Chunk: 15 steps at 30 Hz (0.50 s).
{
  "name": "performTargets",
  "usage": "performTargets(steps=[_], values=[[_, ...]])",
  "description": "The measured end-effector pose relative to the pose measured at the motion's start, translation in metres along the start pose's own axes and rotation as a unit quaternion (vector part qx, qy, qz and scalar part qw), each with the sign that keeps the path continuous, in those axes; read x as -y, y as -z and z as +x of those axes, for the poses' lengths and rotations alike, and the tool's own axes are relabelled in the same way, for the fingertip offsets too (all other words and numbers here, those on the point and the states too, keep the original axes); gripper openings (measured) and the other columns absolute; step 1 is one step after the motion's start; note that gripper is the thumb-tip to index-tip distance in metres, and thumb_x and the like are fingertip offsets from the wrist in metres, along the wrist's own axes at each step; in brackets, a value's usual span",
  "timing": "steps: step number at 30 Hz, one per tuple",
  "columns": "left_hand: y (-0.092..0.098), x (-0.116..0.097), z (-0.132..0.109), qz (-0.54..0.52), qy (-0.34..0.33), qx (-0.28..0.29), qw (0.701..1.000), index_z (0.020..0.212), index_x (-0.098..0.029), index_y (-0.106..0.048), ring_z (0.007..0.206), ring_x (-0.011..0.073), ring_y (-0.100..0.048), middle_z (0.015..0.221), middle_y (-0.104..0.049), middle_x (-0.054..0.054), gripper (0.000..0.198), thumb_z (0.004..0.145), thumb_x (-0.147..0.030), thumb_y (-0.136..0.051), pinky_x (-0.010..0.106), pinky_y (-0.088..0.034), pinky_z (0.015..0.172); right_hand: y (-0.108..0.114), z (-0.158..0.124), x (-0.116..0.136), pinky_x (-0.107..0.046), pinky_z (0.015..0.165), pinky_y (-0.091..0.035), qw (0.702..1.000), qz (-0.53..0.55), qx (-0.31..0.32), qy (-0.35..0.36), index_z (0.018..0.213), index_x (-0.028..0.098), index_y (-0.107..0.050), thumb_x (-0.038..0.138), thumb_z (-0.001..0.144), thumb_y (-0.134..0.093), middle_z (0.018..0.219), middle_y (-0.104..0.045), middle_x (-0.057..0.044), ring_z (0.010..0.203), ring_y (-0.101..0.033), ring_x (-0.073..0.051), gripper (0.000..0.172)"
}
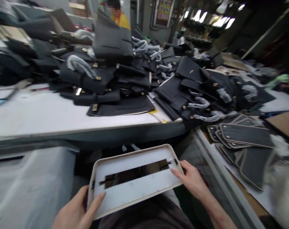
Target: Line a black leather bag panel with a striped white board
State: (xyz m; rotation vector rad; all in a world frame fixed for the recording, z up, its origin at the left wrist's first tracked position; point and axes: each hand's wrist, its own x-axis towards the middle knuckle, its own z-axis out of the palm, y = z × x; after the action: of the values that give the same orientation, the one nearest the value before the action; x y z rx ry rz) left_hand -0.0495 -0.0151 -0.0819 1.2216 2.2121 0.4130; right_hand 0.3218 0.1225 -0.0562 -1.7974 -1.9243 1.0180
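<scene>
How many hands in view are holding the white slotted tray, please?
2: the left hand at the left end of the white slotted tray, and the right hand at its right end; no other hand shows on it.

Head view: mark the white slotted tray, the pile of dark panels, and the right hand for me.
White slotted tray [139,188]: head view, bare base below the slot.
Pile of dark panels [247,136]: head view, face of an upper panel.
Right hand [191,178]: head view, back of the hand.
</scene>
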Motion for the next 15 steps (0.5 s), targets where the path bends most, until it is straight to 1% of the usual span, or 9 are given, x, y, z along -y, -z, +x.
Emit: performTargets(steps=[2,3,4,7,11,13,15], values=[[0.010,-0.016,-0.010,-0.032,0.001,0.017,0.999,0.091,-0.029,-0.059,0.064,0.0285,-0.065,0.068,-0.066,0.003,0.046,0.075,-0.071,-0.045,0.035,-0.049,0.059,-0.001,0.002,-0.010,-0.027,0.070,-0.046,1.000,-0.010,0.005,-0.010,0.089,0.018,-0.071,0.056,0.081,-0.057,0.085,-0.065,-0.005,0.082,-0.063,-0.022,0.041],[0.014,-0.021,-0.013,-0.048,0.000,0.018,0.999,0.095,-0.029,-0.059,0.068,0.0278,-0.066,0.074,-0.068,0.003,0.044,0.078,-0.068,-0.046,0.034,-0.049,0.062,-0.003,0.005,-0.015,-0.027,0.071,-0.047,1.000,-0.016,-0.003,-0.018,0.092,0.019,-0.071,0.060,0.080,-0.057,0.088,-0.067,-0.005,0.085,-0.064,-0.023,0.045],[0.017,-0.024,-0.015,-0.057,0.006,0.026,0.998,0.100,-0.029,-0.058,0.074,0.0274,-0.067,0.079,-0.069,0.004,0.042,0.080,-0.064,-0.048,0.033,-0.049,0.065,-0.004,0.007,-0.020,-0.027,0.072,-0.047,0.999,-0.022,-0.004,-0.025,0.094,0.020,-0.071,0.063,0.078,-0.058,0.091,-0.068,-0.005,0.087,-0.064,-0.024,0.048],[0.020,-0.024,-0.021,-0.071,0.026,0.046,0.996,0.115,-0.029,-0.055,0.078,0.0265,-0.068,0.083,-0.071,0.004,0.044,0.083,-0.060,-0.050,0.032,-0.047,0.066,-0.009,0.011,-0.032,-0.027,0.068,-0.049,0.999,-0.030,-0.004,-0.039,0.096,0.020,-0.072,0.069,0.074,-0.058,0.096,-0.070,-0.005,0.086,-0.066,-0.024,0.055],[0.018,-0.023,-0.025,-0.111,0.017,0.059,0.992,0.130,-0.029,-0.049,0.086,0.0257,-0.069,0.094,-0.073,0.004,0.051,0.087,-0.058,-0.049,0.030,-0.048,0.070,-0.009,0.008,-0.040,-0.027,0.066,-0.052,0.998,-0.026,-0.022,-0.050,0.096,0.020,-0.072,0.070,0.070,-0.059,0.097,-0.072,-0.006,0.086,-0.068,-0.025,0.058],[0.019,-0.027,-0.026,-0.110,0.010,0.052,0.993,0.132,-0.027,-0.049,0.088,0.0258,-0.069,0.096,-0.073,0.004,0.052,0.089,-0.056,-0.048,0.030,-0.048,0.072,-0.008,0.005,-0.042,-0.028,0.065,-0.053,0.998,-0.028,-0.031,-0.046,0.094,0.020,-0.073,0.070,0.069,-0.060,0.095,-0.073,-0.006,0.086,-0.070,-0.027,0.058],[0.023,-0.033,-0.027,-0.090,0.011,0.039,0.995,0.131,-0.025,-0.052,0.088,0.0268,-0.069,0.095,-0.073,0.006,0.051,0.090,-0.053,-0.048,0.030,-0.047,0.071,-0.006,0.004,-0.040,-0.029,0.062,-0.055,0.998,-0.042,-0.052,-0.019,0.090,0.022,-0.074,0.070,0.070,-0.060,0.090,-0.074,-0.006,0.080,-0.071,-0.027,0.054]])
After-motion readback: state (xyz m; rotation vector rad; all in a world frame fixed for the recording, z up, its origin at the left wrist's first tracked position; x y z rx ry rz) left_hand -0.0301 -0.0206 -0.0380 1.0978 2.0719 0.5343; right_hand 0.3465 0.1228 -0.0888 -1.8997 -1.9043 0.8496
